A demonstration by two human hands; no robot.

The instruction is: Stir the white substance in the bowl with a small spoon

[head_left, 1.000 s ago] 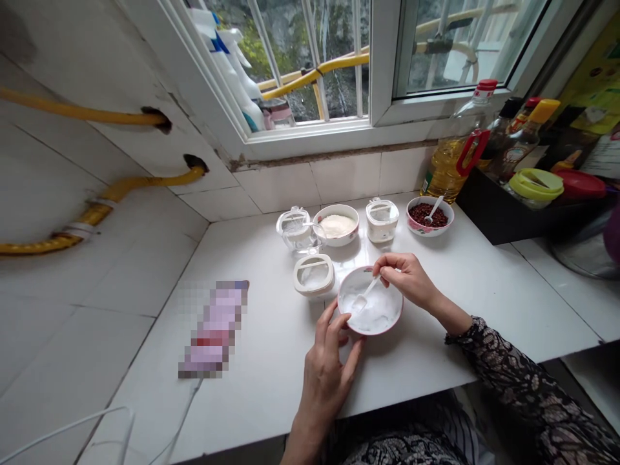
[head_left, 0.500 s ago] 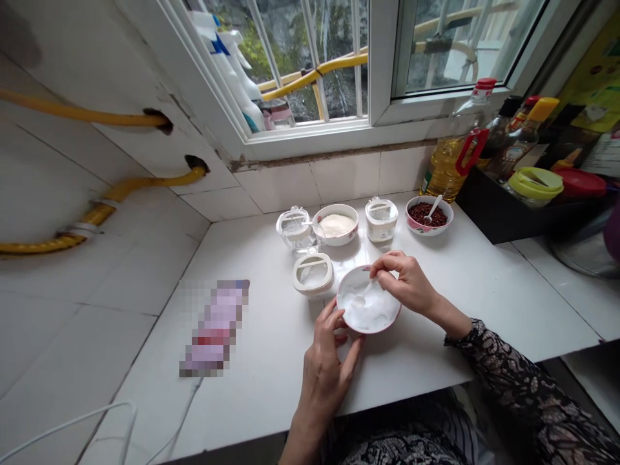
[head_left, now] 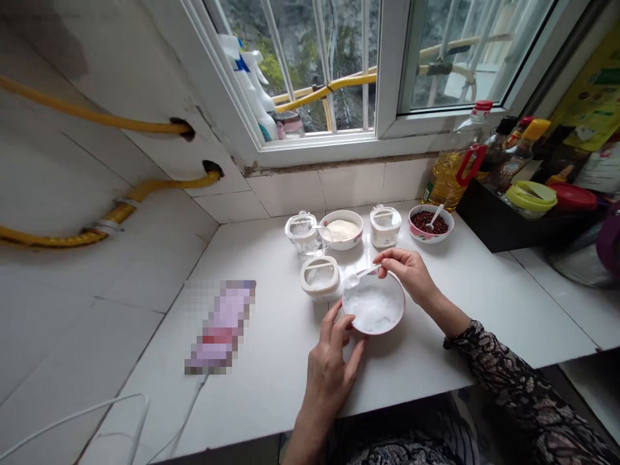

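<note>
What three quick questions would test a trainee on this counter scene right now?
1. Which hand holds the small white spoon?
2. True or false: the floral bowl of dark red grains has no spoon in it.
3. Which stands closer to the bowl of white contents: A, the lidded white tub, or B, the glass jar?

Key: 1. The right hand. 2. False: a spoon stands in it. 3. A.
</note>
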